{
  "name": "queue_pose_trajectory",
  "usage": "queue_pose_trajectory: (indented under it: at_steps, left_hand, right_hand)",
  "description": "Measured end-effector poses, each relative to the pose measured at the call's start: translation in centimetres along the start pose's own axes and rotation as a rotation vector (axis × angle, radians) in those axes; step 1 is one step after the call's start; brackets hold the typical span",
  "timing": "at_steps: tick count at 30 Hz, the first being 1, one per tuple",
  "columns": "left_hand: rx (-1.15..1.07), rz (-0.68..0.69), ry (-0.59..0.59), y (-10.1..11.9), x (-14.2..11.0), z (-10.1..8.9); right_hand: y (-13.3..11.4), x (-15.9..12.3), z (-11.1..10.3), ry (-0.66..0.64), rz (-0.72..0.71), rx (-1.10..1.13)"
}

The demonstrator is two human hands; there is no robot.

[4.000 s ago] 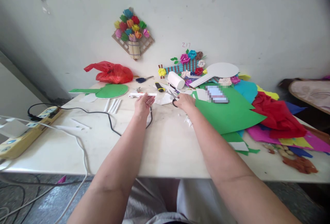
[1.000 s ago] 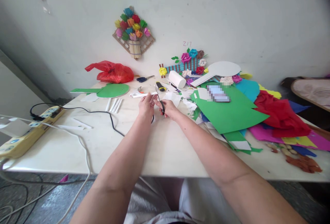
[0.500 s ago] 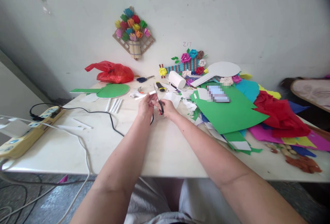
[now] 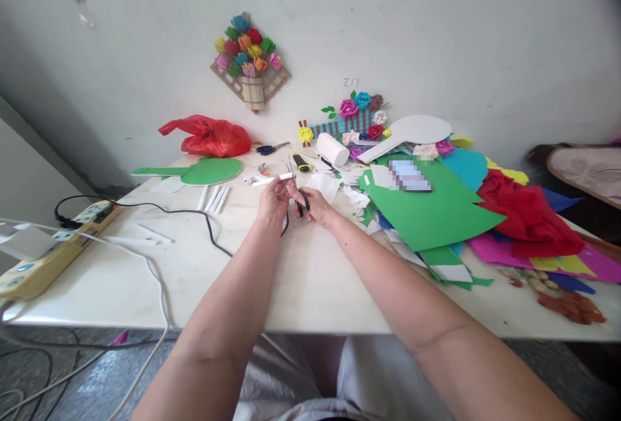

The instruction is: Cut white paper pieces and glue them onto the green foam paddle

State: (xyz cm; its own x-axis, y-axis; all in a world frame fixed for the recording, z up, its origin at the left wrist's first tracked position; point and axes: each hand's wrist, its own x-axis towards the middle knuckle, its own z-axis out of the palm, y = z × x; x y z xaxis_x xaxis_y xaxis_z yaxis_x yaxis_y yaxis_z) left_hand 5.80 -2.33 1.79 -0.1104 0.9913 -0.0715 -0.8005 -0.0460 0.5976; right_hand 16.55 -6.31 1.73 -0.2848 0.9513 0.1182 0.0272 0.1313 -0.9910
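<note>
The white roll (image 4: pixel 264 181) sits in the left hand (image 4: pixel 274 204), pinched near its right end, its long axis running mostly parallel to the near edge of the surface (image 4: pixel 330 285), with the left end a little closer to that edge. The right hand (image 4: pixel 315 207), gripping the scissors (image 4: pixel 304 200) by the black handles, is just to the right, so the hands sit almost together, farther from the near edge than from the wall side. The scissors' blades point toward the far edge, steeply across the roll's axis at its right end; whether they touch it is too small to tell. Four loose white rolls (image 4: pixel 213 199) lie toward the left edge, and the green sheet (image 4: pixel 427 217) spreads toward the right edge
</note>
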Motion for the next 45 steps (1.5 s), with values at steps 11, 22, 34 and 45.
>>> queue_pose_trajectory:
  at_steps: [11,22,34,45]
  left_hand:
    - [0.000,0.013,-0.026,-0.27,0.02,-0.06]
    - [-0.001,0.001,0.012,-0.27,0.28,-0.16]
    - [-0.017,-0.005,0.007,0.06,0.40,-0.34]
    - [0.000,0.011,0.001,-0.21,0.24,-0.17]
  right_hand:
    - [-0.22,0.02,0.21,0.058,0.019,-0.017]
    - [0.09,0.44,0.25,0.133,0.025,0.003]
    - [-0.55,0.00,0.01,0.066,0.065,0.019]
    - [-0.35,0.19,0.07,0.124,0.023,-0.026]
